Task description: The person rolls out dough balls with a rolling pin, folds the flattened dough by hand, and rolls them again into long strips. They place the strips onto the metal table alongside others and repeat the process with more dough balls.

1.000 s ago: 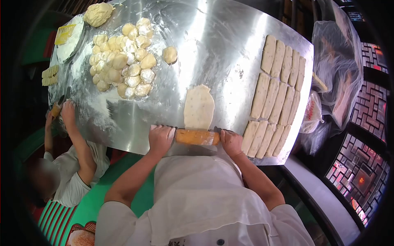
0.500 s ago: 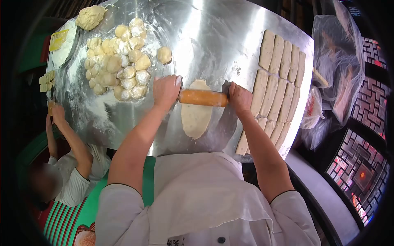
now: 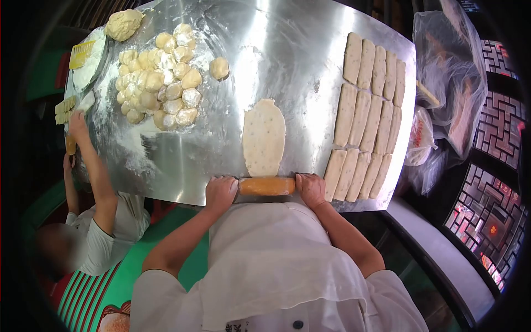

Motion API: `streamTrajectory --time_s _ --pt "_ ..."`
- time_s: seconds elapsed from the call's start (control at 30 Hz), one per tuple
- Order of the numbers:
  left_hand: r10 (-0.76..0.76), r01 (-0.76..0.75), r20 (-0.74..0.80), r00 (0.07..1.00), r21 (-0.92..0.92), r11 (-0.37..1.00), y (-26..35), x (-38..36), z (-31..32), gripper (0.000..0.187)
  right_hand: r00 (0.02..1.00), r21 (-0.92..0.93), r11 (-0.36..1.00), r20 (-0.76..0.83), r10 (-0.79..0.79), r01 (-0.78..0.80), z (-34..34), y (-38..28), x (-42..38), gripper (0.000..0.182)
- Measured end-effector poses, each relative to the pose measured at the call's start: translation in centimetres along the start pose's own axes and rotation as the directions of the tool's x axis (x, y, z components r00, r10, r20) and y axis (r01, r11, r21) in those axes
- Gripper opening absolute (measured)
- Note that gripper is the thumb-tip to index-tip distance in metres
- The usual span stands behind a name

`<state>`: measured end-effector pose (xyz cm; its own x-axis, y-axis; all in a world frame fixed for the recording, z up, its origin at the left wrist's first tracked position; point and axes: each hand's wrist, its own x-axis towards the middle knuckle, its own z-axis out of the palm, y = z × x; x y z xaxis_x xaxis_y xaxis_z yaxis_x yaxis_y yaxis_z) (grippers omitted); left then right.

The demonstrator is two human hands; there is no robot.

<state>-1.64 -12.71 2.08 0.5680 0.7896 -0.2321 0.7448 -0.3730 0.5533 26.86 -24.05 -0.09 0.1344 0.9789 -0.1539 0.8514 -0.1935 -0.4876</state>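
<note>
I am closing my left hand (image 3: 220,191) and my right hand (image 3: 311,189) around the two ends of the rolling pin (image 3: 266,186), keeping its barrel free to turn between them, while the flattened dough oval (image 3: 264,137) is lying just beyond it on the steel table (image 3: 298,61).

From my feed, both ends of the rolling pin (image 3: 266,186) vanish under my left hand (image 3: 220,192) and right hand (image 3: 311,190). The table's (image 3: 182,182) near edge hides behind my apron (image 3: 271,249). A co-worker's hand (image 3: 77,123) covers something I can't identify. What the plastic bags (image 3: 448,66) hold is unreadable.
</note>
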Motion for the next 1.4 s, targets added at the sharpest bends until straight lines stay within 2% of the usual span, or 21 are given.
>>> streamTrajectory --time_s 0.1,0.17,0.3,0.5,0.6,0.7,0.77,0.8,0.9,0.93,1.0,1.07,1.1,1.13,1.17,1.2,1.23,1.27,1.33,1.37,1.4 --pt "0.072 -0.068 -0.103 0.992 0.035 0.997 -0.5 3.0 -1.5 0.024 0.994 0.034 0.993 0.011 0.109 -0.109 -0.8 -0.5 2.1 0.033" --pt "0.045 -0.045 -0.026 0.999 0.027 0.999 -1.2 7.5 -2.7 0.027 0.983 -0.006 0.983 -0.028 0.181 -0.181 -1.1 -0.5 5.4 0.038" --pt "-0.03 0.084 -0.222 0.975 0.239 0.967 -1.3 16.8 -2.5 0.033 0.964 -0.134 0.963 -0.156 0.213 -0.234 -2.0 1.4 14.4 0.038" --pt "-0.032 0.076 -0.229 0.973 0.187 0.979 -1.4 25.5 -4.8 0.037 0.968 -0.25 0.938 -0.142 0.209 -0.239 -4.8 2.9 23.7 0.044" --pt "-0.098 0.134 -0.204 0.974 0.17 0.976 -0.8 23.8 -4.7 0.032 0.97 -0.188 0.956 -0.134 0.202 -0.225 -2.7 3.6 20.9 0.044" --pt "-0.121 0.164 -0.232 0.965 0.173 0.971 -1.3 16.5 -2.5 0.024 0.963 -0.072 0.964 -0.107 0.247 -0.255 -1.6 1.6 13.8 0.037" --pt "-0.05 0.095 -0.253 0.966 0.169 0.981 -1.3 10.4 -1.0 0.018 0.969 -0.069 0.975 -0.146 0.199 -0.211 0.9 1.1 8.1 0.034" --pt "0.019 0.043 -0.298 0.954 0.202 0.978 -1.0 7.8 -0.4 0.017 0.976 -0.126 0.969 -0.065 0.206 -0.212 1.2 0.6 5.9 0.033" --pt "-0.022 0.047 -0.153 0.988 0.162 0.986 -1.0 3.3 0.5 0.019 0.98 -0.122 0.973 -0.005 0.198 -0.198 1.2 -1.1 1.2 0.034" --pt "-0.155 0.149 0.032 0.987 0.145 0.978 -0.9 4.4 -0.2 0.018 0.98 -0.044 0.979 -0.006 0.198 -0.198 2.7 -0.2 0.0 0.039" --pt "-0.221 0.193 -0.039 0.974 -0.357 0.914 -3.2 8.2 0.1 0.018 0.897 -0.055 0.906 0.128 0.424 -0.42 0.5 -1.8 -0.1 0.047" --pt "-0.2 0.093 -0.182 0.963 -0.471 0.877 -2.0 14.0 -1.3 0.018 0.844 -0.052 0.853 0.124 0.522 -0.52 0.8 -1.3 -0.3 0.047" --pt "-0.258 0.057 -0.278 0.925 -0.571 0.819 -1.4 15.8 -2.0 0.018 0.801 0.099 0.796 0.123 0.586 -0.598 1.6 -0.9 -0.8 0.048" --pt "-0.172 -0.004 -0.328 0.929 -0.473 0.881 -0.6 17.8 -2.3 0.015 0.756 0.243 0.718 0.137 0.64 -0.652 2.4 -0.4 -1.3 0.049" --pt "-0.085 -0.062 -0.369 0.926 -0.371 0.927 0.5 19.9 -2.3 0.017 0.929 0.189 0.933 -0.156 0.337 -0.307 6.7 2.3 -2.0 0.046" --pt "-0.073 -0.075 -0.368 0.927 -0.37 0.926 1.0 21.3 -1.9 0.017 0.924 0.189 0.931 -0.167 0.343 -0.312 5.6 2.1 -1.7 0.046" --pt "0.082 -0.156 -0.347 0.934 -0.19 0.969 1.4 22.2 -1.5 0.022 0.806 0.727 0.458 0.221 0.549 -0.512 4.6 1.9 -1.0 0.044" --pt "0.228 -0.24 -0.296 0.928 -0.004 0.971 1.7 23.2 -1.0 0.028 0.668 0.777 -0.284 0.628 0.399 -0.562 3.5 2.0 -0.2 0.042" --pt "0.274 -0.266 -0.221 0.936 0.066 0.962 2.0 24.6 -0.3 0.036 0.617 0.768 -0.342 0.64 0.459 -0.541 2.4 1.9 0.8 0.043" --pt "0.293 -0.29 -0.132 0.947 0.04 0.956 1.6 25.1 0.0 0.026 0.64 0.752 -0.37 0.659 0.396 -0.546 2.1 2.6 0.8 0.045" --pt "0.281 -0.281 -0.112 0.953 0.02 0.96 1.3 25.6 0.4 0.02 0.65 0.807 -0.285 0.587 0.483 -0.517 2.1 2.2 0.7 0.048"
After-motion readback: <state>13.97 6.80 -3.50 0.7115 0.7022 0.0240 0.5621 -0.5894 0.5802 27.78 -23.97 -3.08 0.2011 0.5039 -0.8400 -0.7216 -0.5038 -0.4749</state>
